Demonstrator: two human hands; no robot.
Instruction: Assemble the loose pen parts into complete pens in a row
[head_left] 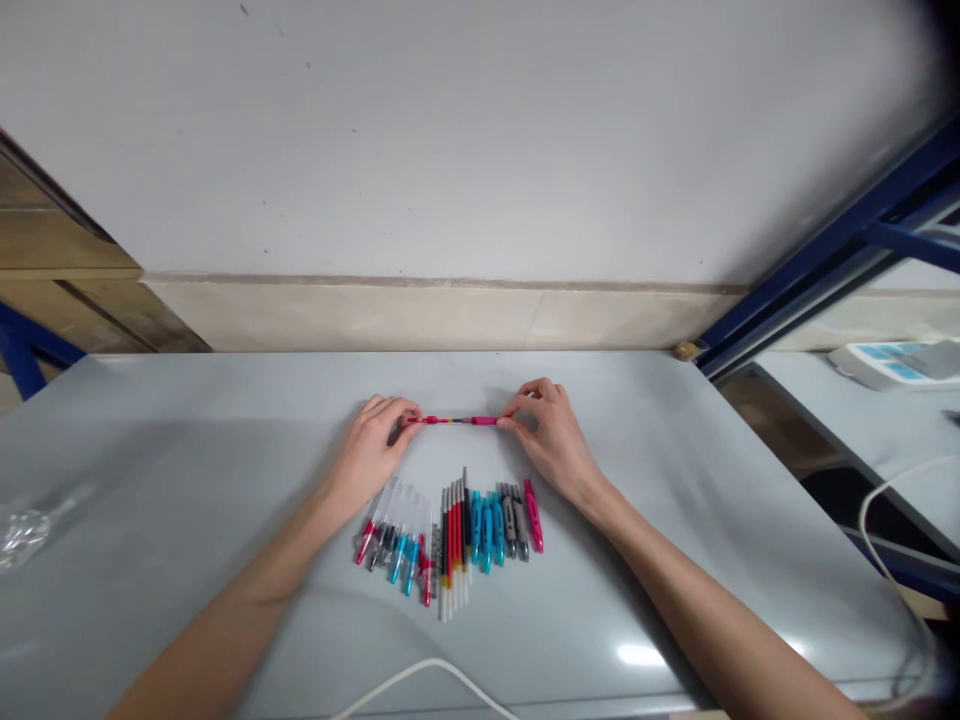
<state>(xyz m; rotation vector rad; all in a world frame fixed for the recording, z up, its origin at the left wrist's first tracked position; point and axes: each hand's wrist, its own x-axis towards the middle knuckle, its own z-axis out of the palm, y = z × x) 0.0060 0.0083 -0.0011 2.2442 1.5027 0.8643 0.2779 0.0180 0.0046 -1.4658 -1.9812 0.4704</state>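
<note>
Between my hands, pen parts lie in a line above the grey table. My left hand pinches the red end of a slim pen piece. My right hand has its thumb and fingertips closed on the end of a pink pen grip. A thin refill section shows between the two coloured pieces. Nearer to me lie clear pen barrels with red, black and blue ends, several red and black refills, blue grips, grey grips and one pink grip.
Crumpled clear plastic lies at the table's far left. A white cable crosses the front edge. Blue metal framing stands at the right, with a white device on another surface beyond. A wall borders the table's back.
</note>
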